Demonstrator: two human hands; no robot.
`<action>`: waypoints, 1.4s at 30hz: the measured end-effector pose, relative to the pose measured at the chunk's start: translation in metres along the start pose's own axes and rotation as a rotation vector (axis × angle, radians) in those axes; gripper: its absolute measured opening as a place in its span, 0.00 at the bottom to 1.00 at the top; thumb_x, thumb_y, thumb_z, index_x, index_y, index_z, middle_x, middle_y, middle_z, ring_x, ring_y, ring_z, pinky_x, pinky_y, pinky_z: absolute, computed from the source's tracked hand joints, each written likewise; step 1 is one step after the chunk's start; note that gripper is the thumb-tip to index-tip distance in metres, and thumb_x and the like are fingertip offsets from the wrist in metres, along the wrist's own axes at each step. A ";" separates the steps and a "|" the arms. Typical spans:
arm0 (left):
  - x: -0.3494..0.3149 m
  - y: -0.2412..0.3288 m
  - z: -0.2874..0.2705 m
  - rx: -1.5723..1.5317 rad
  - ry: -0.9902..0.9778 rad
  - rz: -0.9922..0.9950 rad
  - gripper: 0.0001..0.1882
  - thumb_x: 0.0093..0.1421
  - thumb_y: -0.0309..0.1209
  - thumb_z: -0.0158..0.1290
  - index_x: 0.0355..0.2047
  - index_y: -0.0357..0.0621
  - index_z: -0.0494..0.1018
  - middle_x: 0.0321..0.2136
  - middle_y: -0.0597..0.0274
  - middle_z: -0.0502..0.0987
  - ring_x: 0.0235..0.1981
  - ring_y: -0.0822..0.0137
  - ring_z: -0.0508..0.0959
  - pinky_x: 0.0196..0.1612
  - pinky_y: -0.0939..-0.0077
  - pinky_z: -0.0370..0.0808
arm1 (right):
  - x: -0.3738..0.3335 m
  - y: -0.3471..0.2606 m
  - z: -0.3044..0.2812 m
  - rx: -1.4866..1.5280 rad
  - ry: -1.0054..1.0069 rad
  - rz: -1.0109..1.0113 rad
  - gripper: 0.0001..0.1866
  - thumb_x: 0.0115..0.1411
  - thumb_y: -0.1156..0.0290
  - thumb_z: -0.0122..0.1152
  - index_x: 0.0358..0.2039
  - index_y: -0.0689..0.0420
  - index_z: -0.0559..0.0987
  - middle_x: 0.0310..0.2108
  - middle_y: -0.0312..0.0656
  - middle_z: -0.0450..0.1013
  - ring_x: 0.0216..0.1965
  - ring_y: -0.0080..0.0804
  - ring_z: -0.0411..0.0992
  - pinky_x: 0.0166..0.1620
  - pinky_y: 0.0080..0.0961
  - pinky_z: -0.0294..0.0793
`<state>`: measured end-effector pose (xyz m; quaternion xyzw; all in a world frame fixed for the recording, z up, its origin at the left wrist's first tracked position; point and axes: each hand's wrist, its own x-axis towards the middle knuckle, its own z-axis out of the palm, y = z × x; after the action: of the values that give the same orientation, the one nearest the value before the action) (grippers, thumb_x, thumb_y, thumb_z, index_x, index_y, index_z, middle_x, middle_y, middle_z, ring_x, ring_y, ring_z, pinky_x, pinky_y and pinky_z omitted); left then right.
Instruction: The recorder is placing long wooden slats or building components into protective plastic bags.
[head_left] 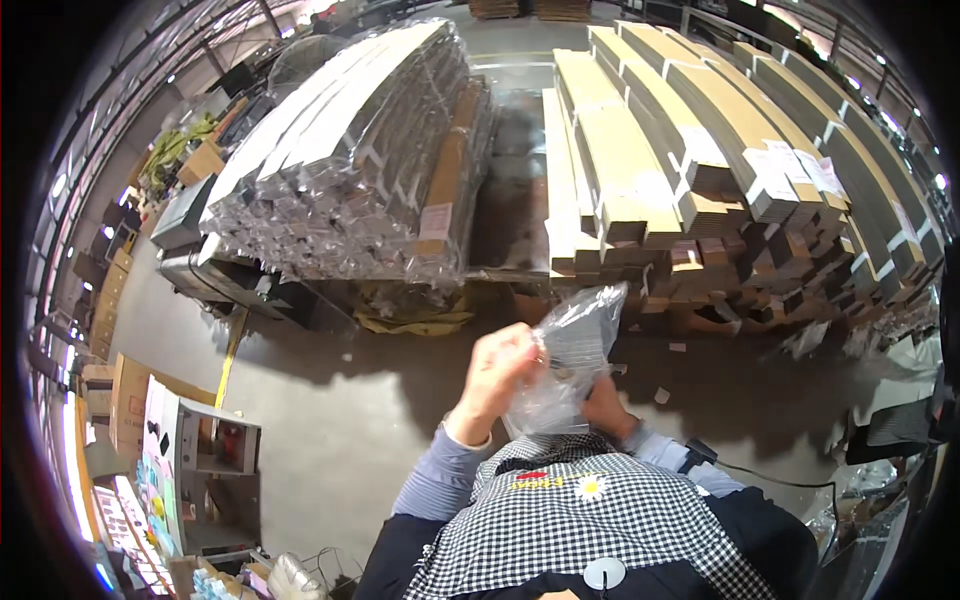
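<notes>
In front of my checked apron, both hands are at a clear plastic bag [585,335]. My left hand [503,368] is closed, gripping the bag's left side; its fingers are slightly blurred. On the right, my right hand [607,408] is at the bag's lower edge, and its fingers are partly hidden behind the film. The bag's upper end points up and to the right, crumpled and shiny. Whether anything lies inside it I cannot tell.
Ahead on the left lies a big stack of long plastic-wrapped pieces [350,150]. Long flat cardboard cartons [625,150] are piled ahead on the right. A grey cabinet [215,435] stands at the lower left. Scraps of paper [662,396] dot the grey floor [330,420].
</notes>
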<state>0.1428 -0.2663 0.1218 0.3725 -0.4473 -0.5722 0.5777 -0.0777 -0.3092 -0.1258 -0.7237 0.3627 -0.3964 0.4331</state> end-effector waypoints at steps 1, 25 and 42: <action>-0.004 0.027 -0.004 -0.196 -0.132 0.200 0.13 0.64 0.38 0.55 0.29 0.42 0.69 0.18 0.68 0.71 0.19 0.77 0.68 0.23 0.80 0.66 | -0.014 0.039 0.012 -0.305 -0.128 0.001 0.59 0.41 0.68 0.76 0.70 0.57 0.49 0.64 0.53 0.57 0.65 0.50 0.57 0.66 0.38 0.59; 0.051 -0.059 -0.238 0.708 0.321 -0.125 0.17 0.52 0.17 0.46 0.40 0.36 0.80 0.41 0.51 0.82 0.46 0.55 0.82 0.51 0.68 0.76 | 0.587 0.023 0.051 0.633 0.232 0.210 0.24 0.66 0.58 0.58 0.55 0.64 0.74 0.51 0.40 0.75 0.52 0.26 0.71 0.57 0.25 0.67; 0.147 -0.081 -0.276 0.783 0.340 -0.088 0.23 0.51 0.18 0.51 0.49 0.44 0.76 0.51 0.49 0.76 0.50 0.50 0.78 0.51 0.64 0.75 | 0.657 0.059 0.133 0.438 0.212 0.127 0.32 0.71 0.47 0.40 0.57 0.65 0.71 0.54 0.47 0.72 0.55 0.41 0.71 0.57 0.31 0.70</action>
<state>0.3681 -0.4409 -0.0303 0.6715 -0.5129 -0.3136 0.4332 0.3075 -0.8560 -0.0508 -0.5429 0.3562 -0.5112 0.5631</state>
